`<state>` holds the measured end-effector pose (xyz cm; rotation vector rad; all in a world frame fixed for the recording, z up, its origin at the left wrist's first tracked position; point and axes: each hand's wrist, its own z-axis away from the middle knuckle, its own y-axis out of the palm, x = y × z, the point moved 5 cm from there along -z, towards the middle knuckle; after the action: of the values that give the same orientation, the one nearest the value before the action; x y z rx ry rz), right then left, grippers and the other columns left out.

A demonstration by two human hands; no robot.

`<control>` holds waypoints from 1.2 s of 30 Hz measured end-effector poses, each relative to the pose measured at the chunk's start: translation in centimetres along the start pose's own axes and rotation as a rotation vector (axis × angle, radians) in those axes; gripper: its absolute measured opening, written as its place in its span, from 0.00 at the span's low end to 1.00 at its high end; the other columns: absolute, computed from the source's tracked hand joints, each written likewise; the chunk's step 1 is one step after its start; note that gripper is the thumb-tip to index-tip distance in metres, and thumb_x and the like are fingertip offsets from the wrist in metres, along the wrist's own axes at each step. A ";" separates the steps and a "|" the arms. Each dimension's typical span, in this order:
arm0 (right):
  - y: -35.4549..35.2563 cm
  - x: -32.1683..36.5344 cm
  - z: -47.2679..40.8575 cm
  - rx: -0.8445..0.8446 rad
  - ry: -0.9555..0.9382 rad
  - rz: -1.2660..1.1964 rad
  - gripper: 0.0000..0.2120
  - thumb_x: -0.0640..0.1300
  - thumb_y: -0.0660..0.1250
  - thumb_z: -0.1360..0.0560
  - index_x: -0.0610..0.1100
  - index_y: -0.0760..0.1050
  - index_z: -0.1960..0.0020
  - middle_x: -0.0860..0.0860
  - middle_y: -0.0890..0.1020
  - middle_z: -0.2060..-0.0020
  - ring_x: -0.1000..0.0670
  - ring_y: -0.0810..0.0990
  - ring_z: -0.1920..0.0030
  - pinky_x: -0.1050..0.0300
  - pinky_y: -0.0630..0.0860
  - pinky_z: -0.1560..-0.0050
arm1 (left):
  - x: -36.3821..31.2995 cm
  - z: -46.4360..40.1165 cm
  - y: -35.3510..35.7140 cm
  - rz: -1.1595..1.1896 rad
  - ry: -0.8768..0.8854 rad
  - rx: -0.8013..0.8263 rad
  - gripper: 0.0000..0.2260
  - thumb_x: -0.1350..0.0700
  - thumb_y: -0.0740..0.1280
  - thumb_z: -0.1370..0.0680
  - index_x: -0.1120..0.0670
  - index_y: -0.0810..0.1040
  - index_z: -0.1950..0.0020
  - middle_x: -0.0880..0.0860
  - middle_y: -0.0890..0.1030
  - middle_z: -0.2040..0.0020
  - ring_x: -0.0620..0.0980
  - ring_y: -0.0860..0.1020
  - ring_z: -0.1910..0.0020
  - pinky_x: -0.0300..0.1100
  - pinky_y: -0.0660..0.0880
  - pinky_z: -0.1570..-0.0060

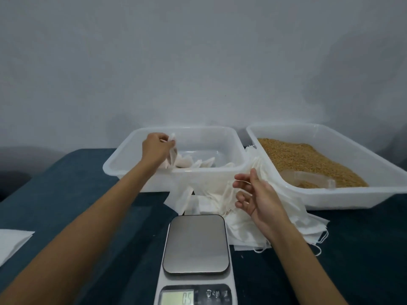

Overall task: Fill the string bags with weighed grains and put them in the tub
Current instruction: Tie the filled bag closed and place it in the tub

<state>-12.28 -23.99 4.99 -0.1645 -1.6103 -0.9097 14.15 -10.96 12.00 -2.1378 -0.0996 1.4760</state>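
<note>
My left hand reaches over the left rim of the white tub and pinches a small white string bag by its top, hanging inside the tub. Several filled bags lie on the tub's floor. My right hand hovers over a loose pile of empty white bags in front of the tub, fingers spread and holding nothing. A second white tub on the right holds brown grains and a clear scoop. The scale in front of me has a bare platform.
More flat white bags with strings spill to the right of the scale. A white sheet lies at the left table edge. The table is covered in dark blue cloth. A grey wall stands close behind the tubs.
</note>
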 end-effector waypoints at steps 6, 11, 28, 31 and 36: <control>-0.3 -0.1 -0.3 0.012 0.004 -0.029 0.22 0.56 0.58 0.17 0.39 0.79 0.47 0.47 0.83 0.62 0.53 0.73 0.74 0.59 0.73 0.74 | 1.0 -0.9 1.2 -0.237 -0.046 0.091 0.15 0.59 0.73 0.21 0.60 0.78 0.35 0.57 0.83 0.46 0.56 0.81 0.49 0.51 0.79 0.43; -0.4 -0.1 -0.6 0.044 -0.008 -0.053 0.22 0.60 0.63 0.23 0.41 0.82 0.51 0.46 0.83 0.61 0.53 0.73 0.73 0.60 0.72 0.74 | -1.5 8.1 0.1 -0.291 0.518 -0.119 0.14 0.49 0.72 0.20 0.49 0.74 0.63 0.45 0.74 0.70 0.44 0.72 0.70 0.43 0.70 0.66; 2.1 -1.4 0.9 0.395 0.107 0.157 0.18 0.55 0.68 0.20 0.45 0.80 0.37 0.47 0.85 0.52 0.51 0.78 0.63 0.62 0.75 0.71 | -0.6 14.5 5.9 0.658 0.084 0.644 0.09 0.49 0.76 0.26 0.54 0.88 0.52 0.53 0.83 0.60 0.47 0.76 0.65 0.36 0.73 0.67; 1.6 -1.4 0.5 0.385 0.116 0.069 0.07 0.47 0.74 0.23 0.46 0.84 0.47 0.52 0.76 0.66 0.56 0.69 0.73 0.64 0.69 0.74 | 0.4 14.4 5.6 0.638 0.009 0.577 0.11 0.46 0.76 0.28 0.50 0.89 0.50 0.52 0.86 0.58 0.46 0.80 0.62 0.35 0.75 0.67; 0.5 -0.8 0.1 0.014 -0.233 0.429 0.11 0.40 0.76 0.26 0.45 0.79 0.46 0.51 0.79 0.58 0.52 0.71 0.75 0.60 0.70 0.76 | 1.0 14.2 4.9 0.636 -0.062 0.401 0.18 0.51 0.79 0.29 0.64 0.78 0.57 0.58 0.75 0.65 0.51 0.69 0.72 0.38 0.68 0.74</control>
<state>-11.85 -23.25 4.50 -0.6002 -1.7039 -0.5608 0.85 -9.31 5.22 -1.8653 0.8535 1.7114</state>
